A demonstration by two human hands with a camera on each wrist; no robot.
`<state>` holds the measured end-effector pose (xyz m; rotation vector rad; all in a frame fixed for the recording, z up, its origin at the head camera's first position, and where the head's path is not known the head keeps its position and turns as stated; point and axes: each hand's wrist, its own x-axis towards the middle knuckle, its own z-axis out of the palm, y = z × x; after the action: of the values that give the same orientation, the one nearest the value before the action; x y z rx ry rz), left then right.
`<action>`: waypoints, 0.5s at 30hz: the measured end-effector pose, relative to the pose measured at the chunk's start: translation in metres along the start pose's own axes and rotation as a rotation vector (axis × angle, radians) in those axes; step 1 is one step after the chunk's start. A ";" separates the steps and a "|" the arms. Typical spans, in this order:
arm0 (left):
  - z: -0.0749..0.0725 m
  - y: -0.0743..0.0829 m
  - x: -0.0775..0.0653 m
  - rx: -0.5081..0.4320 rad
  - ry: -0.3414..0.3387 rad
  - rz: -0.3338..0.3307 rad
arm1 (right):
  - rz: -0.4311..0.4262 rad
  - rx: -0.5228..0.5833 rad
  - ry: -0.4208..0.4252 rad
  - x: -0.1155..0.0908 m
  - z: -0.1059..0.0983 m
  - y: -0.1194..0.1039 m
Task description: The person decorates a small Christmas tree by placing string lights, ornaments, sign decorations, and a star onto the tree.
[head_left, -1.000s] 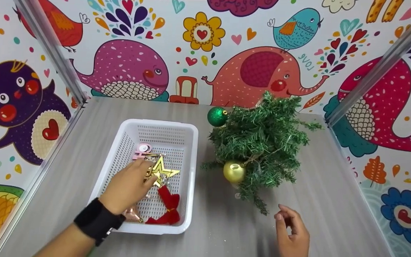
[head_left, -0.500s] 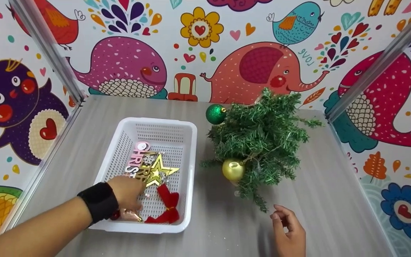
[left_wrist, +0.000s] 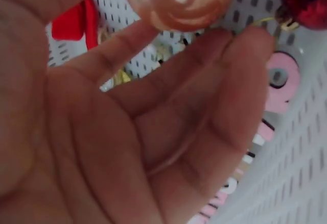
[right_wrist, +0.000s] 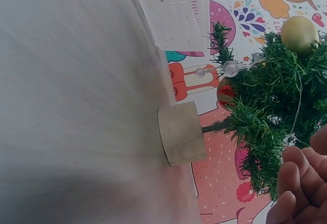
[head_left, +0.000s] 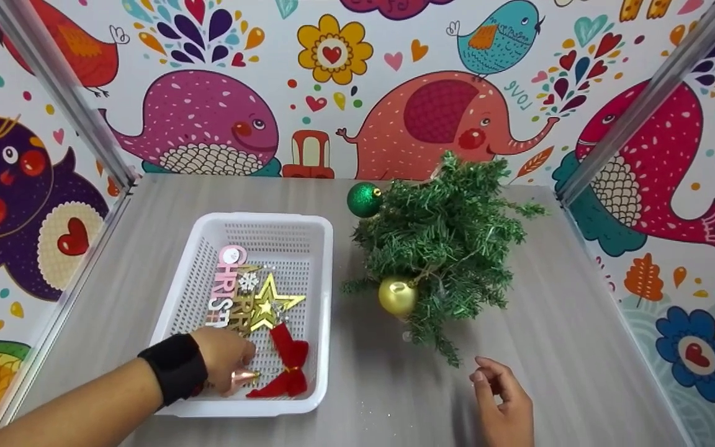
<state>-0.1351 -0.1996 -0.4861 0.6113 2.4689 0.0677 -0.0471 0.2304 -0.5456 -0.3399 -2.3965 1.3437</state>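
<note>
My left hand (head_left: 224, 357) is down in the near left part of a white perforated basket (head_left: 326, 279). A shiny rose-gold bauble (left_wrist: 179, 2) lies at its fingertips in the left wrist view, and a red bauble (left_wrist: 309, 2) is just beyond them. The fingers are spread and slightly bent, with nothing enclosed. Beside the hand lie a red velvet bow (head_left: 289, 366), a gold star (head_left: 265, 304) and pink-and-white Christmas lettering (head_left: 224, 285). My right hand (head_left: 503, 400) is loosely curled and holds nothing, in front of a small artificial Christmas tree (head_left: 444, 242).
A green glitter bauble (head_left: 364, 199) and a gold bauble (head_left: 398, 297) hang on the tree. Its round wooden base (right_wrist: 182, 134) stands on the grey table (head_left: 382, 385). Patterned panels with metal corner posts enclose the back and sides.
My left hand has moved from over the gold star toward the near left corner of the basket, uncovering the lettering. My right hand has stayed nearly still. The head view has shifted slightly.
</note>
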 end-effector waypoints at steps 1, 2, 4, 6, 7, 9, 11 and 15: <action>0.002 0.000 0.001 -0.001 -0.002 0.004 | 0.002 -0.003 -0.003 0.000 0.000 0.000; 0.003 0.001 0.001 -0.008 -0.008 0.000 | 0.005 -0.004 -0.005 -0.001 0.000 0.000; 0.005 0.001 0.002 -0.016 -0.016 -0.007 | 0.005 0.002 -0.010 -0.001 0.000 0.000; 0.006 0.002 0.002 -0.032 -0.017 -0.023 | 0.005 0.005 -0.014 -0.002 -0.001 0.001; 0.006 0.002 0.002 -0.039 -0.014 -0.028 | 0.005 0.008 -0.016 -0.002 -0.001 0.001; 0.006 0.003 0.001 -0.050 0.006 -0.040 | 0.001 0.019 -0.016 -0.002 -0.001 0.002; 0.004 0.003 -0.001 -0.062 0.034 -0.045 | -0.001 0.024 -0.016 -0.001 -0.001 0.003; -0.003 0.004 -0.008 -0.101 0.085 -0.030 | -0.014 0.027 -0.013 0.000 -0.002 0.003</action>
<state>-0.1290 -0.1992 -0.4781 0.5381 2.5384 0.2097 -0.0459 0.2331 -0.5472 -0.3071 -2.3839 1.3751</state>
